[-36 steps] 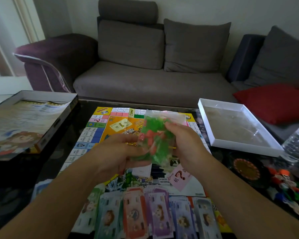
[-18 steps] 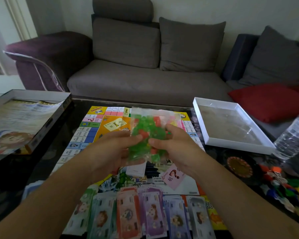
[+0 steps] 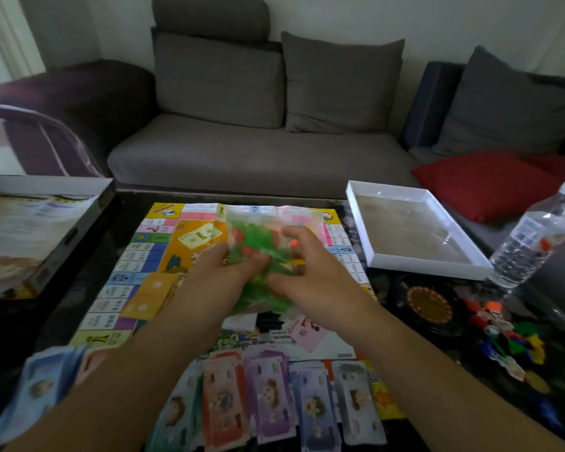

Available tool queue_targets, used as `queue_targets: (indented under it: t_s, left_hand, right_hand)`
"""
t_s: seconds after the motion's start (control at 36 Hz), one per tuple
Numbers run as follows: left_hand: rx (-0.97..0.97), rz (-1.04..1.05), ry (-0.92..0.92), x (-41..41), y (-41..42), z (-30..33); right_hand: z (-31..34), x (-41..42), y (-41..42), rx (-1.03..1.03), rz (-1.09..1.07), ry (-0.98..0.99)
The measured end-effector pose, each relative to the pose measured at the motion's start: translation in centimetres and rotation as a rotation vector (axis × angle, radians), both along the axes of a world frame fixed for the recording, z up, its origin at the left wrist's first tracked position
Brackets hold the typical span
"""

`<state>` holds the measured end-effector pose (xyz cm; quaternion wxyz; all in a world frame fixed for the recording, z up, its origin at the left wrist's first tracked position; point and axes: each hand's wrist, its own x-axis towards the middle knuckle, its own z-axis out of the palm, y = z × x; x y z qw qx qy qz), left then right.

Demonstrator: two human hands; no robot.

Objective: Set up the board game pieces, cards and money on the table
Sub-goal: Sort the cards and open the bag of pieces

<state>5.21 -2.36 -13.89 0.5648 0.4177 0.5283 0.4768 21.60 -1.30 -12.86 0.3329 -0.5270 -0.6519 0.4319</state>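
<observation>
The clear plastic bag of small green and red plastic pieces (image 3: 258,252) is held above the middle of the colourful paper game board (image 3: 150,256), with the left hand (image 3: 216,282) and the right hand (image 3: 310,282) both pinching its thin film; it looks light, soft and slippery, so I think a grip near its top edge is best for opening. Beyond the board's right edge lie the white shallow box tray (image 3: 415,265) and the clear plastic water bottle (image 3: 532,243), and at its near edge a row of paper money notes (image 3: 274,396), so spilled pieces could scatter among them.
</observation>
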Motion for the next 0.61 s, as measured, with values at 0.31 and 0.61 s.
queue_targets:
  t_s: [0.31, 0.61]
  left_hand:
    - [-0.121, 0.325, 0.099, -12.8, 4.9, -0.4]
    - [0.001, 0.385, 1.378, -18.7, 7.4, 0.9]
  right_hand:
    - [-1.7, 0.2, 1.2, -0.040, -0.135, 0.017]
    - [-2.5, -1.4, 1.3, -0.023, -0.118, -0.121]
